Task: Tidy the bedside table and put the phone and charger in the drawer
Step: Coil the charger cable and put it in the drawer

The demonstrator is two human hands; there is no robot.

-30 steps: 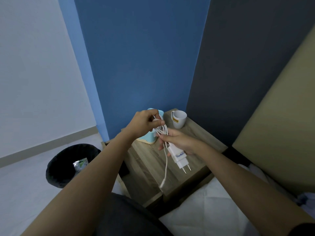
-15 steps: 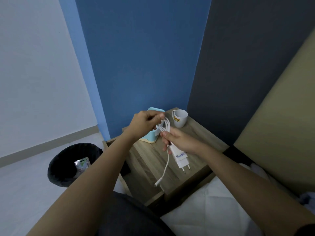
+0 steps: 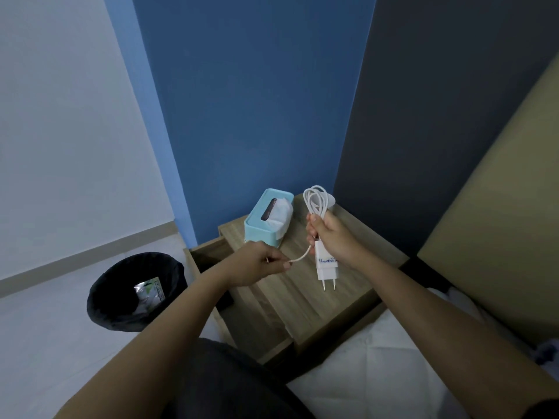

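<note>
One charger (image 3: 326,265) is gripped over the desk (image 3: 302,300) by the right fingers (image 3: 314,226), one cable coil (image 3: 316,201) above them. The loose end (image 3: 299,259), formerly dangling, is now pinched by the left fingers (image 3: 279,266).

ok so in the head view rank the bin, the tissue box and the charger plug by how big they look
1. black bin, clearly largest
2. blue tissue box
3. white charger plug, smallest; the right hand holds it up, probably nearer the camera, so it may look bigger than it is
</note>
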